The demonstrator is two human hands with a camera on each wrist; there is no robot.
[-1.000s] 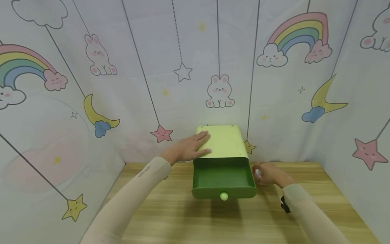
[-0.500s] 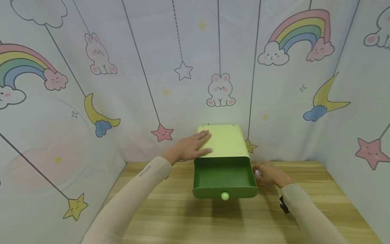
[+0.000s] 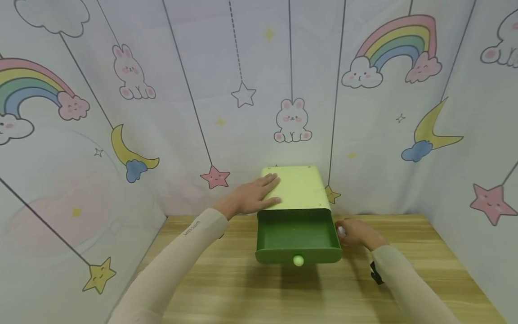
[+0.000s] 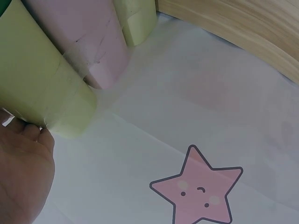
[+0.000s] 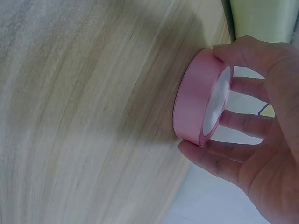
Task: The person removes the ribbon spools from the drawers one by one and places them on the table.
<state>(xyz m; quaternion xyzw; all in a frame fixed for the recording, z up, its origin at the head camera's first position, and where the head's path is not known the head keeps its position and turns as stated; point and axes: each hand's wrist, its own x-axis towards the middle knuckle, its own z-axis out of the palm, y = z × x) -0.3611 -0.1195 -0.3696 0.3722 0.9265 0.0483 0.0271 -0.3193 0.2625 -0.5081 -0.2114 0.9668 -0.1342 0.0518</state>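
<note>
My left hand lies with straight fingers on the pale green top of a small drawer unit. Its top drawer, dark green with a round light green knob, is pulled out, and nothing shows inside. In the left wrist view, a pink tier sits between pale green ones. Right of the drawer, my right hand grips a roll of pink ribbon by its edges, thumb and fingers spread around it, close over the wooden surface. Only the roll's white core shows in the head view.
The wood-grain table reaches back to a white cloth backdrop printed with rabbits, stars and rainbows. This cloth stands right behind the drawer unit and along both sides.
</note>
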